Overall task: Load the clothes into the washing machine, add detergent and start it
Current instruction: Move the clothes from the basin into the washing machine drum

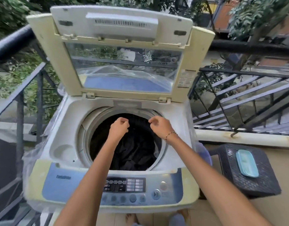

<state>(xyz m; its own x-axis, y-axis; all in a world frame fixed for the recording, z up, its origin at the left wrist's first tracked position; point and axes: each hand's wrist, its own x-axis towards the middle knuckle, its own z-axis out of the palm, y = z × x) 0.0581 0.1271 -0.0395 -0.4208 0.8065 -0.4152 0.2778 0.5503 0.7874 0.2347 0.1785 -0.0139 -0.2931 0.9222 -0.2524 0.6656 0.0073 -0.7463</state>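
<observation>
Two hands, the left hand (119, 128) and right hand (158, 125), pinch a dark garment (134, 149) hanging into the open washing machine (72, 121) drum. Released unevenly, the cloth could snag on the drum's rim.

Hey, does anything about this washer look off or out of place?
Yes: loose clear plastic sheeting is still draped around the washing machine body, bunched along its left side. The cream casing looks yellowed. Nothing looks spilled, and the lid stands open normally.
</observation>
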